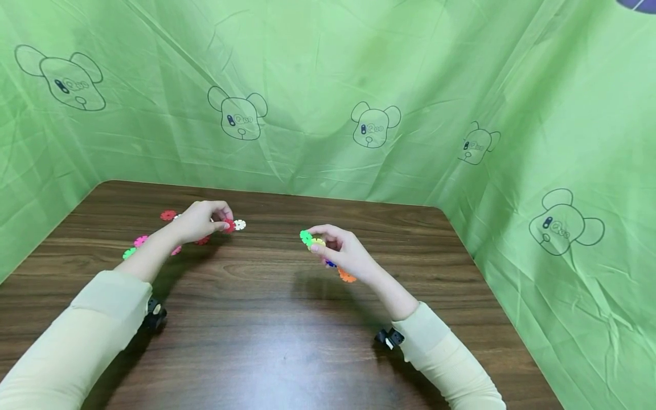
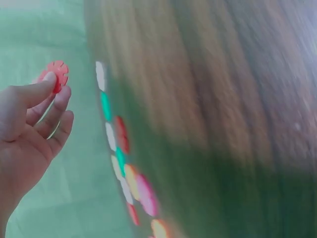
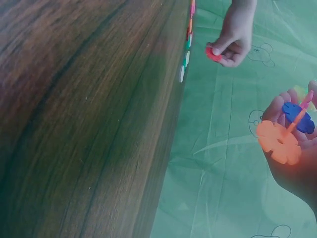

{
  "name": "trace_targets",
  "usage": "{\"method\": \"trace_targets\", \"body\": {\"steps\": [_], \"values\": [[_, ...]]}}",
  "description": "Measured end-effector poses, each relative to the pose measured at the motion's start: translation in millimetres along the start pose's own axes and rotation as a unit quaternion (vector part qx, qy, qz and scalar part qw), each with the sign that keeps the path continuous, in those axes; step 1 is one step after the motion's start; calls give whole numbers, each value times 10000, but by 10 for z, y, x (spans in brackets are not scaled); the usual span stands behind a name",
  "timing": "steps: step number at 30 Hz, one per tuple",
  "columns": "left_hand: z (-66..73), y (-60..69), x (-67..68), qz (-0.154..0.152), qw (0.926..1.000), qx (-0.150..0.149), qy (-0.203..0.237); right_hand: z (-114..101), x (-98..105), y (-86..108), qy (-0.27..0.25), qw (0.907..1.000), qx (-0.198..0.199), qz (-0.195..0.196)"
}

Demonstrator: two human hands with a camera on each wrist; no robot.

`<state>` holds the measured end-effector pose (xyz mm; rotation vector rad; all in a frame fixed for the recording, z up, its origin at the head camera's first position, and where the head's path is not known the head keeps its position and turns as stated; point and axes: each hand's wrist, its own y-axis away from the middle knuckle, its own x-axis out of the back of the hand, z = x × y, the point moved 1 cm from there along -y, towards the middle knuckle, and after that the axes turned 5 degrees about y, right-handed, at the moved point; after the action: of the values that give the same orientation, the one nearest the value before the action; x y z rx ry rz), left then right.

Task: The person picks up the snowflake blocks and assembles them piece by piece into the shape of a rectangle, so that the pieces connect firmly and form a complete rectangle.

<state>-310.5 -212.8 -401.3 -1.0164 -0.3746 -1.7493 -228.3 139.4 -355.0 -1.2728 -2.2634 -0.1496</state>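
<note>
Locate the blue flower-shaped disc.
In the right wrist view, the blue flower-shaped disc is near the right edge, in front of the right hand, above the orange disc.

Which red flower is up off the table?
The red flower pinched in the person's left hand; the other red flowers lie on the table.

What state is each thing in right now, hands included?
Left hand: pinching, raised off the table
Red disc: gripped between thumb and finger, lifted
Right hand: holding
Multicoloured cluster: pieces joined, held off the table
White disc: lying on the table, not held
Other discs: lying on the table
Green curtain: hanging, creased
</note>
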Motion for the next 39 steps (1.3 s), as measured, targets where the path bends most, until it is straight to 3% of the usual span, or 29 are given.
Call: {"method": "trace_targets", "body": {"steps": [5,13,23,30,35,39], "values": [[259,-8,34,195,9995,-208,117,-180,-2,48,-21,10000,25,-74],[698,12,80,637,9972,-84,383,-233,-20,62,49,9999,81,-44],[1194,87,72,1254,9843,-235,1218,-279,-57,36,179,9993,291,154],[1432,148,12,1576,9740,-479,1554,-337,-79,24,199,9988,322,326],[1527,152,-55,1553,9658,-575,1997,-383,-93,12,193,9989,270,333],[1587,158,-103,1498,9636,-596,2131,-413,-105,2,152,9988,282,372]]}}
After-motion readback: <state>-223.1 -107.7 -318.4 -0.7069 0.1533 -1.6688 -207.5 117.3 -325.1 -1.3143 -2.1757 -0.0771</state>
